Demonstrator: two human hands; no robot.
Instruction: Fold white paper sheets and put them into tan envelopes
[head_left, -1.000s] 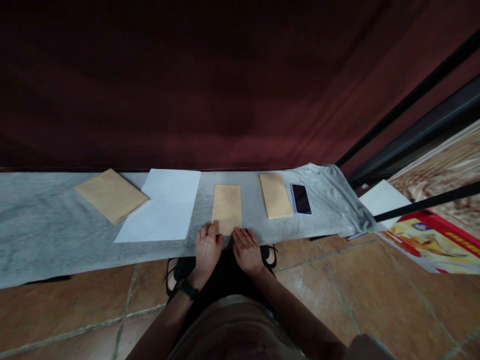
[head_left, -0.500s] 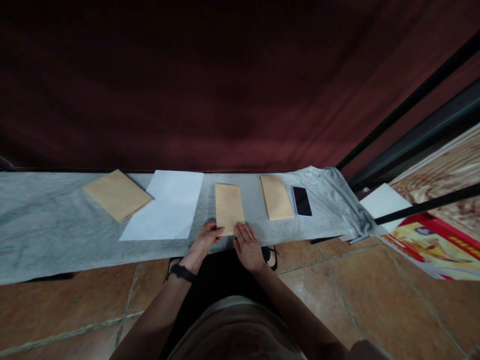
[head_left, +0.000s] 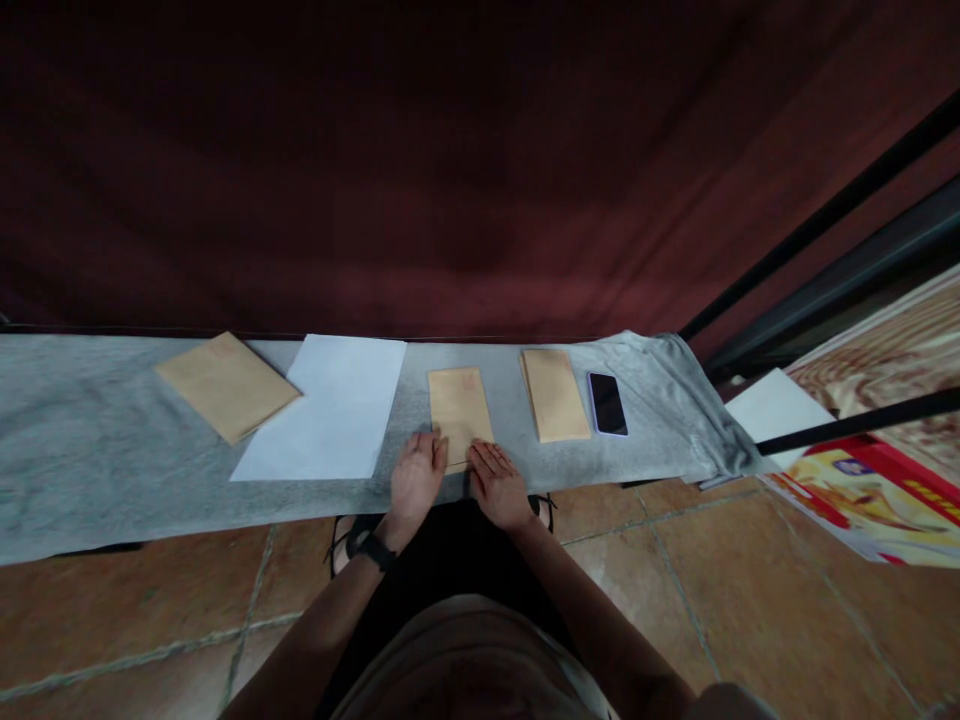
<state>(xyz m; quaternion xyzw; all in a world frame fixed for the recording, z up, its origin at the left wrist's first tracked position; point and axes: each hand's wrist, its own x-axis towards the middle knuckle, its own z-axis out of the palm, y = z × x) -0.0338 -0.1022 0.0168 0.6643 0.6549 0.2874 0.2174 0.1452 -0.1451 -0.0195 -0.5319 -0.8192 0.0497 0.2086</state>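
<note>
A brown paper envelope [head_left: 460, 402] lies upright before me on the grey cloth, a small reddish print near its top right corner. My left hand [head_left: 417, 478], with a dark band on the wrist, is closed at the envelope's lower left corner, thumb along the edge. Over the lower right corner my right hand [head_left: 499, 486] lies flat, fingers stretched out and side by side. Between the hands a crease or flap line runs across the bottom edge. Any part of the envelope beneath my fingers is hidden.
Left of it lie white paper sheets [head_left: 330, 410] and more brown envelopes [head_left: 225, 385] overlapping their edge. To the right are a small envelope stack [head_left: 556, 395] and a phone [head_left: 608, 404]. A dark red curtain [head_left: 420, 200] hangs behind the narrow grey-covered bench [head_left: 90, 450].
My left hand has turned and moved further onto the envelope's lower left corner, from a pinch at its edge. My right hand stays at the lower right corner. The view has shifted slightly.
</note>
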